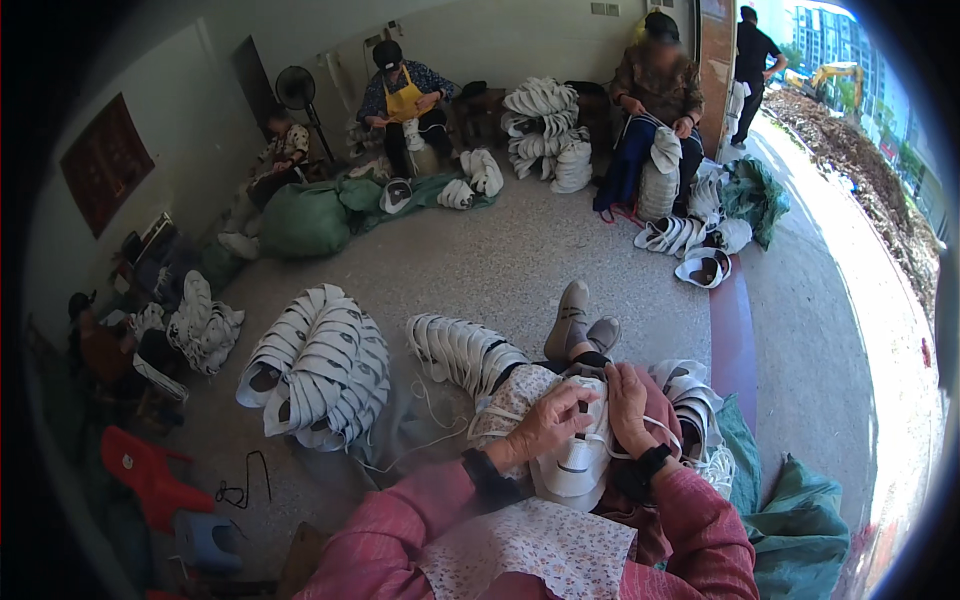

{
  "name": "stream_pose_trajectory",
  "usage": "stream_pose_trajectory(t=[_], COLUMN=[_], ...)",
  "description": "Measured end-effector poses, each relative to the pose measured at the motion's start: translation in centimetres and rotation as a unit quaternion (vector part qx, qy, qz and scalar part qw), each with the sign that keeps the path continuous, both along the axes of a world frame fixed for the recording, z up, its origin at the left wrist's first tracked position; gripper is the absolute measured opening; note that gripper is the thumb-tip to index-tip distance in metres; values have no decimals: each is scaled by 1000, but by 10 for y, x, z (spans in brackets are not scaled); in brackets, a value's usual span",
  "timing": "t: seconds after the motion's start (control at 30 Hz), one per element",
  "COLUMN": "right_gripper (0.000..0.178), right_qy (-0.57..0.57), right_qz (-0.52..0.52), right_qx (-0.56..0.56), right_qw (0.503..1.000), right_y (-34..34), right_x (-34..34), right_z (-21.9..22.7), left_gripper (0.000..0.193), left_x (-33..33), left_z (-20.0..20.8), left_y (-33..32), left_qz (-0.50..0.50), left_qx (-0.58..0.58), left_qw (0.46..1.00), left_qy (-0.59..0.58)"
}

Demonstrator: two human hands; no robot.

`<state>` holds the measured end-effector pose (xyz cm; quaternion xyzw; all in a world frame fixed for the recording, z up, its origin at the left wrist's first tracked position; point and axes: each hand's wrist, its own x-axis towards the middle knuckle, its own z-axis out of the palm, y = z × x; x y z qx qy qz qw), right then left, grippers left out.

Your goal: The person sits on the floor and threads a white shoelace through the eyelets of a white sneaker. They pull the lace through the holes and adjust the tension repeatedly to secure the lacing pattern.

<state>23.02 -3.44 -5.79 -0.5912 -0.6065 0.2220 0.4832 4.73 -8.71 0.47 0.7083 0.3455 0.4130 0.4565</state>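
Note:
A white shoe upper (pixel 572 470) lies across my lap with its rounded toe end toward me. My left hand (pixel 548 428) is over its left side, fingers bent and tips pinched together near the lacing opening; whatever they hold is too small to make out. Along the upper's right side rests my right hand (pixel 629 410), its fingers stretched out and lying flat against it. A loop of white lace (pixel 664 432) hangs beside the right hand. Under the work is a flower-patterned apron (pixel 525 545).
Nested white uppers stand in a stack (pixel 320 365) at left, a row (pixel 460 345) ahead and a pile (pixel 690 395) at right. Green sacking (pixel 795 525) lies lower right, a red chair (pixel 145 480) lower left. Several people sit with uppers along the walls; an open doorway is at right.

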Motion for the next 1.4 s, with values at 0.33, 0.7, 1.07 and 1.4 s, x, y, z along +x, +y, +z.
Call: stream_pose_trajectory(t=[0.33, 0.7, 1.07, 1.4], right_gripper=[22, 20, 18, 24], right_qy=[72, 231, 140, 125], right_qz=[-11, 18, 203, 245], right_qx=[-47, -102, -306, -332], right_qw=[996, 967, 919, 902], right_y=[-8, -8, -103, -101], right_x=[15, 28, 58, 53], right_z=[-7, 8, 61, 60], left_gripper=[22, 14, 14, 12], left_x=[-8, 5, 16, 19], left_z=[4, 3, 15, 15], left_y=[22, 27, 38, 39], left_qz=[-51, -76, -154, -172], left_qx=[-250, 101, 32, 47], left_qw=[937, 988, 966, 946], left_qy=[-238, 91, 207, 269])
